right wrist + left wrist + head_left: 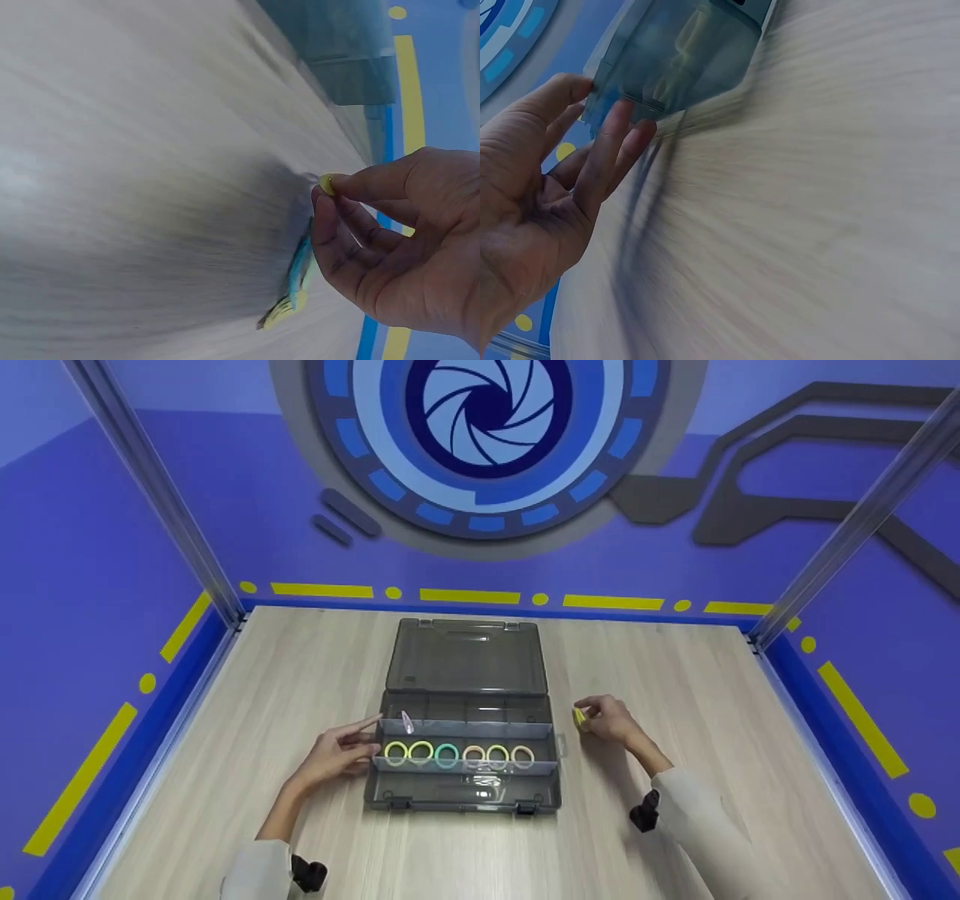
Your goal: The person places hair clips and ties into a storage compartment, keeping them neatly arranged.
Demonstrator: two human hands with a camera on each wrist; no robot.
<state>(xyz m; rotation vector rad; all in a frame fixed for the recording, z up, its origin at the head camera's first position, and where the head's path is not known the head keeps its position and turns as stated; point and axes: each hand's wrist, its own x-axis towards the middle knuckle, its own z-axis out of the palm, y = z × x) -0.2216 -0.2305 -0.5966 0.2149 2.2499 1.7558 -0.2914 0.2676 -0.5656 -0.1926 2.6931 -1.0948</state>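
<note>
Fingers of the right hand [611, 720]: thumb and fingertips pinching one yellow clip [579, 718], off the box's three o'clock side. Clip's long axis: roughly eleven to five o'clock in the head view; which end was the tip could not be told. Fingers of the left hand [337, 750]: spread, tips touching the box wall at nine o'clock.

Box [463, 808]: smoky, see-through, one; latches at six o'clock, lid [466, 656] laid back towards twelve. Middle compartment: six rings [447, 756], in a row from nine to three o'clock, yellow, yellow, green, peach, yellow, peach. Far compartment: one pink clip [406, 723], near its nine o'clock end, tilted against the divider [480, 727].

Loose clips [300, 262]: teal, pale green and yellow, at seven o'clock from the pinch in the right wrist view, against the tabletop [465, 855]. Beyond, at twelve: blue wall [247, 510], yellow-marked.
</note>
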